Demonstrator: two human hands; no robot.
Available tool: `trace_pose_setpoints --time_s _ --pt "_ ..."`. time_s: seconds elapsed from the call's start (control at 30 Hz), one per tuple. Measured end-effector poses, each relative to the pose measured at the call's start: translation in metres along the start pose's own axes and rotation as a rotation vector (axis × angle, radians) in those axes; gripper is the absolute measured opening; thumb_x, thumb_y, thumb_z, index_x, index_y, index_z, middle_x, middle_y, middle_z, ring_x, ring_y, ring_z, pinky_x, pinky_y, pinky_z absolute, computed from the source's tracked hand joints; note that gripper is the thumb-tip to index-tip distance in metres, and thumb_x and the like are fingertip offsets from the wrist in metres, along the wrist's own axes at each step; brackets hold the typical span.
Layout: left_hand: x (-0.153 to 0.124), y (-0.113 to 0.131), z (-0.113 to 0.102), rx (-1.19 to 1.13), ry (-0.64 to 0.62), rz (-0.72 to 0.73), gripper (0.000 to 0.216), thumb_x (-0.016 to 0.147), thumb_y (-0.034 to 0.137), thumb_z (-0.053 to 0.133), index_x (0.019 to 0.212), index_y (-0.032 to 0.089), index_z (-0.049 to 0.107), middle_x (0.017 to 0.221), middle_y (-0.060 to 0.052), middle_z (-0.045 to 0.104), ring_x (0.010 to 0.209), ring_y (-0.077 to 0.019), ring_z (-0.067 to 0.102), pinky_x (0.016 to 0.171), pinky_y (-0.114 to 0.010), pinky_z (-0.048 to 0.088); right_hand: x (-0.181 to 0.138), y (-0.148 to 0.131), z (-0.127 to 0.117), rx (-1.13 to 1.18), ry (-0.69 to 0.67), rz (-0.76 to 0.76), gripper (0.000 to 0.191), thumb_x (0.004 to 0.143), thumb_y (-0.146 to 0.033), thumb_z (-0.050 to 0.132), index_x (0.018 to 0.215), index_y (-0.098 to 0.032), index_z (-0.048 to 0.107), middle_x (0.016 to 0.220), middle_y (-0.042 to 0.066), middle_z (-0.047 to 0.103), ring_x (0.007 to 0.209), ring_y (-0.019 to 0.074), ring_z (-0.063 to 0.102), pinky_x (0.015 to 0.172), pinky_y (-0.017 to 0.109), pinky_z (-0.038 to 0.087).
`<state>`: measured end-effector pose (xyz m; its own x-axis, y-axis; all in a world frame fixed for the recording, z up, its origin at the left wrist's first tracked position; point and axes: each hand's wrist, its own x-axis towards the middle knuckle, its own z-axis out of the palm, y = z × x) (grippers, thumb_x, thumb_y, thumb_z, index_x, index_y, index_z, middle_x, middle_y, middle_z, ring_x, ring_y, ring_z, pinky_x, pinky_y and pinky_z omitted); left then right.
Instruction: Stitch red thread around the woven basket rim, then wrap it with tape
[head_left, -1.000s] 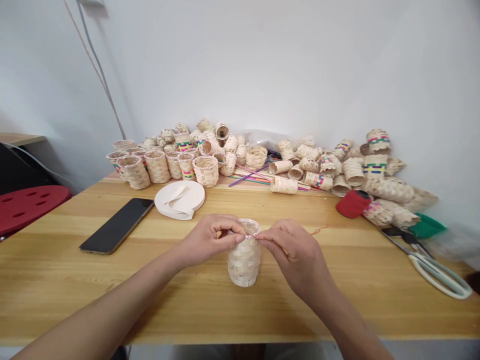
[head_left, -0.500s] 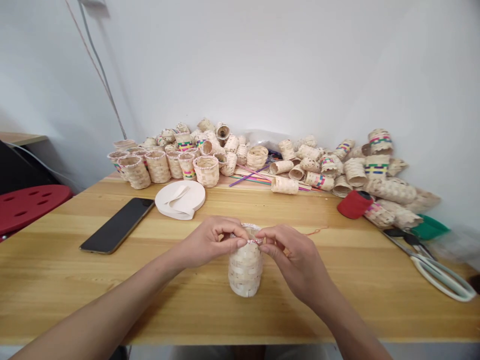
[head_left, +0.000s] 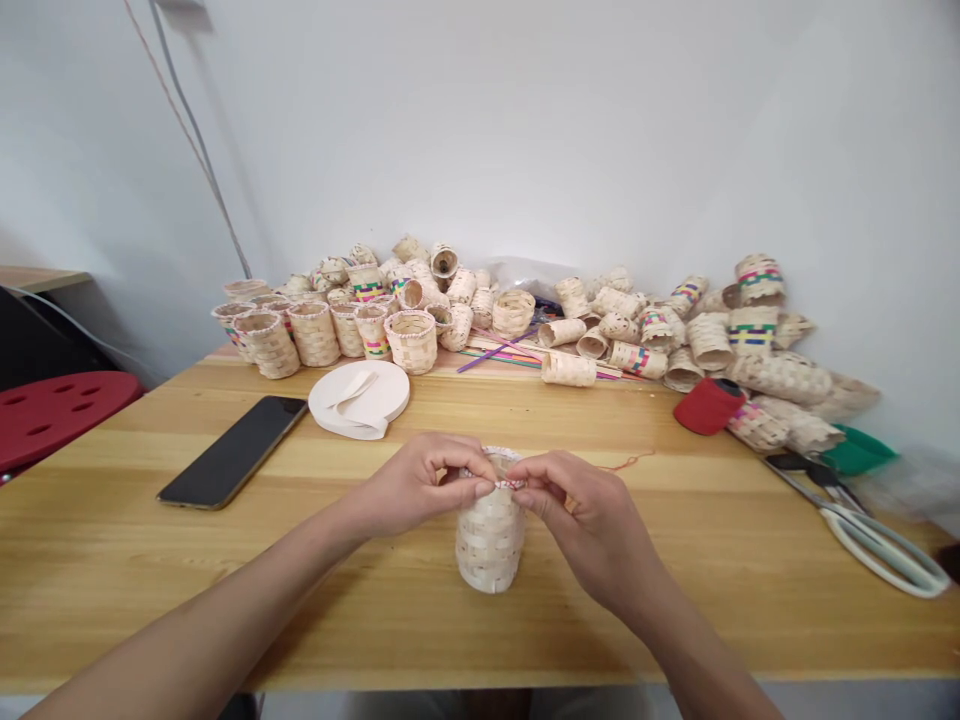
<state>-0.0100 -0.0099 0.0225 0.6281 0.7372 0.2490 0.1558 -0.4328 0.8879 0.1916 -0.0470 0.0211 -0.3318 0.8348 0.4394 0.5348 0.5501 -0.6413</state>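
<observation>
The pale, woven-strip cylindrical basket has shifted slightly towards me on the light wooden desk; my left hand and right hand pinch its pink-and-white rim (edge work seems unfinished).

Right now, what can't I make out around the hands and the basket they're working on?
All in the head view:
- Woven basket floor: hidden by its front wall and the fingers.
- Rim's left side: partly covered by the left hand.
- Any thread or needle in the right hand: too small, fingertips in the way.
- Red stool: cut off by the left edge.
- Dark thing: cut off by the right edge.
</observation>
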Motion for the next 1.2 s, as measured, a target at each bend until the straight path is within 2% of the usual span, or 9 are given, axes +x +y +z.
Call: trace_pose_setpoints --time_s 0.23,0.47,0.73,0.93,1.1,1.2 --pt "-0.001 -0.001 0.000 0.009 -0.014 0.006 0.016 0.084 0.021 0.057 0.078 0.011 0.068 0.071 -0.002 0.061 0.065 -0.0112 0.051 0.061 -0.022 0.038 0.002 -0.004 0.001 -0.010 -0.008 0.098 0.014 0.081 -0.009 0.062 0.086 -0.021 0.066 0.072 -0.005 0.065 0.065 0.0107 0.057 0.061 0.020 0.040" --pt "-0.001 -0.001 -0.001 0.033 -0.030 -0.008 0.016 0.084 0.023 0.057 0.079 0.012 0.068 0.071 -0.002 0.060 0.065 -0.0110 0.051 0.062 -0.022 0.038 0.000 -0.005 0.002 -0.028 0.016 0.132 0.009 0.081 -0.012 0.061 0.079 -0.020 0.063 0.066 -0.005 0.062 0.061 0.0107 0.055 0.059 0.020 0.038" --pt "-0.001 -0.001 -0.003 0.054 -0.053 0.020 0.015 0.084 0.023 0.058 0.080 0.013 0.067 0.074 -0.003 0.064 0.068 -0.0117 0.053 0.064 -0.022 0.040 -0.001 -0.009 0.002 -0.129 0.075 0.054 0.008 0.082 -0.016 0.061 0.077 -0.021 0.058 0.062 -0.005 0.058 0.055 0.0108 0.051 0.054 0.021 0.037" --pt "-0.002 0.002 -0.004 0.081 -0.064 0.028 0.014 0.084 0.022 0.058 0.081 0.013 0.068 0.074 -0.003 0.064 0.068 -0.0115 0.054 0.064 -0.022 0.040 -0.001 -0.011 0.004 -0.176 0.120 0.003 0.015 0.082 -0.015 0.059 0.069 -0.020 0.052 0.059 -0.005 0.057 0.053 0.0106 0.051 0.052 0.021 0.036" --pt "-0.002 0.001 -0.004 0.071 -0.074 0.021 0.016 0.084 0.024 0.058 0.082 0.013 0.069 0.075 -0.003 0.064 0.069 -0.0122 0.055 0.065 -0.022 0.040 -0.001 -0.011 0.006 -0.184 0.133 -0.019 0.018 0.080 -0.012 0.062 0.069 -0.020 0.052 0.060 -0.005 0.057 0.057 0.0109 0.054 0.053 0.020 0.038" --pt "-0.002 -0.001 -0.005 0.080 -0.065 0.033 0.015 0.084 0.023 0.059 0.081 0.012 0.069 0.075 -0.004 0.065 0.069 -0.0123 0.055 0.064 -0.022 0.041 -0.001 -0.008 0.005 -0.206 0.157 -0.110 0.013 0.085 -0.018 0.060 0.073 -0.020 0.055 0.065 -0.002 0.060 0.063 0.0131 0.057 0.059 0.023 0.042"
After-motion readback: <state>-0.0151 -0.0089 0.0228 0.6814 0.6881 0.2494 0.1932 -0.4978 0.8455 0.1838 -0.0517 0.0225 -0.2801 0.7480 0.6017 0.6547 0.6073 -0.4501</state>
